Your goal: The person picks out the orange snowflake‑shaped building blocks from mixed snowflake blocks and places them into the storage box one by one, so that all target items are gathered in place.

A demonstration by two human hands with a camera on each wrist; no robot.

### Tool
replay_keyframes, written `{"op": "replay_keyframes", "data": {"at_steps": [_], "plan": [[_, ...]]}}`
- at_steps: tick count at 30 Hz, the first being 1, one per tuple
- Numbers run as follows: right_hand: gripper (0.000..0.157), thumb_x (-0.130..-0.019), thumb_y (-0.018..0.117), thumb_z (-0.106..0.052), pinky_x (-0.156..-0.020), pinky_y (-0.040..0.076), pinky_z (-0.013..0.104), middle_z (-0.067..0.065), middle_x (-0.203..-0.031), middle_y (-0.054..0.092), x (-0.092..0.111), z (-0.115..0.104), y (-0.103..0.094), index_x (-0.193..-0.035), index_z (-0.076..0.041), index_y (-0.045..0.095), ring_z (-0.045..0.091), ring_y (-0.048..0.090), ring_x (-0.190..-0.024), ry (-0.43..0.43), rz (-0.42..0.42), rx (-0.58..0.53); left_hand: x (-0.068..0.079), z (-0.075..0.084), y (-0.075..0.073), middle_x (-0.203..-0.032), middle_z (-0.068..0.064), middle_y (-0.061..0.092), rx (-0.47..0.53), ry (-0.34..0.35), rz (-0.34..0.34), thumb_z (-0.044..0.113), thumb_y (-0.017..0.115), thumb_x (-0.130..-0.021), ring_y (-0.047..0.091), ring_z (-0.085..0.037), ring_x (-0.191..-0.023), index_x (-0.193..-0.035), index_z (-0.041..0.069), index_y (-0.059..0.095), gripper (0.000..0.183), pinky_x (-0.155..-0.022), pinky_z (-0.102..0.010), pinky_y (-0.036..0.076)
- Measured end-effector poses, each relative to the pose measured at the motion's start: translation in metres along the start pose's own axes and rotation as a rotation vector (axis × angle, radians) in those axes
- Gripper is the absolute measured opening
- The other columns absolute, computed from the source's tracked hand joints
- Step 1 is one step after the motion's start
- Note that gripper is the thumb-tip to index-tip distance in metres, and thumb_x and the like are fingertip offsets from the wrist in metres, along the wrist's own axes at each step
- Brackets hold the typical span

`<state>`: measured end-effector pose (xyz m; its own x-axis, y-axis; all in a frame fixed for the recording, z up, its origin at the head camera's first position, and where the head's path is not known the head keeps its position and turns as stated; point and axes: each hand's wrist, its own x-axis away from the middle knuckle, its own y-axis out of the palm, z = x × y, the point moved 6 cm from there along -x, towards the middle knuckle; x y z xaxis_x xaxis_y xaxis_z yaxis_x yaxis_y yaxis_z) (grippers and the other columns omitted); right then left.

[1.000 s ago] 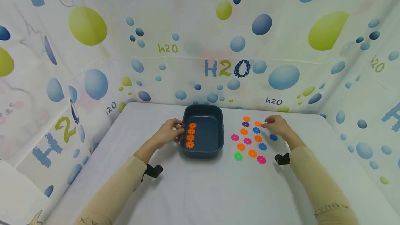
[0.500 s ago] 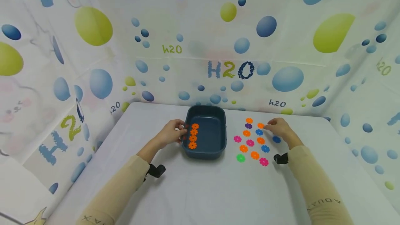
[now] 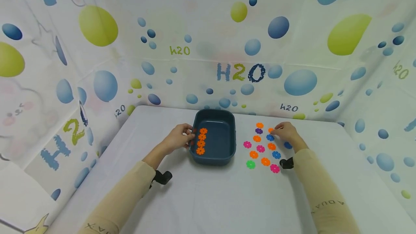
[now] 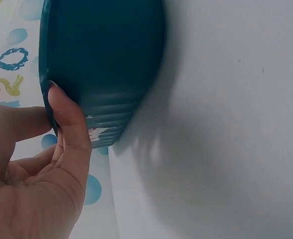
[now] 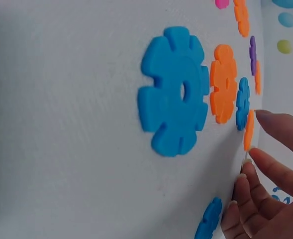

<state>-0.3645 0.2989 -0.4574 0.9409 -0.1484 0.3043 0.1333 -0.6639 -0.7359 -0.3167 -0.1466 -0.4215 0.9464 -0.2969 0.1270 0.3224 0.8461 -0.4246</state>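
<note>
A dark blue-green plastic tub (image 3: 218, 161) stands on the table, with several orange flower-shaped pieces (image 3: 201, 143) in a row along its left inside. My left hand (image 3: 178, 138) pinches the tub's left rim between thumb and fingers. To the right of the tub, my right hand (image 3: 287, 134) is at an orange flower-shaped piece (image 5: 249, 130), thumb and index finger at opposite edges of it; in the head view the fingertips partly cover it. A blue piece (image 3: 270, 137) lies just in front of these fingertips, and another blue piece (image 3: 287, 145) lies under the hand.
Scattered around are more flower-shaped pieces: purple (image 3: 259, 131), pink (image 3: 260, 148), green (image 3: 250, 164) and several orange. A white cloth (image 3: 211, 198) covers the table. A patterned curtain (image 3: 195, 64) rises behind its back edge.
The right hand has shifted slightly left, its fingertips now covering more of the orange piece. The left hand stays on the tub's rim. The head view has shifted a little.
</note>
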Motion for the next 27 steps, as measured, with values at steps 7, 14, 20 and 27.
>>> {"op": "replay_keyframes", "data": {"at_steps": [7,14,20,27], "plan": [[0.05,-0.097,0.068,-0.031,-0.108,0.044,0.057,0.028,-0.131,0.052,-0.004,0.001,0.003,-0.13,0.004,0.054,0.042,0.048,-0.116,0.021,0.034,-0.035,0.001,0.001,0.0,-0.098,-0.014,0.057,-0.004,0.0,0.001,0.007,0.056,-0.105,0.062,-0.019,-0.073,-0.14,-0.01,0.047,0.04,-0.063,-0.031,0.06],[0.048,-0.096,0.069,-0.028,-0.109,0.043,0.057,0.028,-0.133,0.052,-0.004,0.003,0.001,-0.129,0.004,0.056,0.042,0.048,-0.116,0.021,0.042,-0.049,0.0,0.0,0.0,-0.099,-0.015,0.057,0.0,0.012,-0.01,0.007,0.055,-0.105,0.062,-0.019,-0.073,-0.14,-0.01,0.046,0.04,-0.064,-0.032,0.06],[0.046,-0.097,0.07,-0.028,-0.105,0.045,0.053,0.025,-0.129,0.052,-0.004,0.005,-0.002,-0.127,0.003,0.057,0.039,0.048,-0.113,0.015,0.034,-0.096,0.0,0.001,-0.001,-0.1,-0.016,0.058,0.002,0.014,-0.012,0.007,0.056,-0.105,0.063,-0.019,-0.073,-0.139,-0.01,0.047,0.04,-0.065,-0.033,0.061],[0.046,-0.099,0.067,-0.031,-0.1,0.048,0.045,0.021,-0.124,0.057,-0.007,0.014,-0.006,-0.129,0.002,0.056,0.035,0.051,-0.111,-0.01,-0.007,-0.185,-0.001,-0.001,0.0,-0.1,-0.015,0.058,-0.005,0.0,-0.006,0.008,0.057,-0.104,0.064,-0.02,-0.074,-0.14,-0.008,0.047,0.04,-0.066,-0.032,0.061]]}}
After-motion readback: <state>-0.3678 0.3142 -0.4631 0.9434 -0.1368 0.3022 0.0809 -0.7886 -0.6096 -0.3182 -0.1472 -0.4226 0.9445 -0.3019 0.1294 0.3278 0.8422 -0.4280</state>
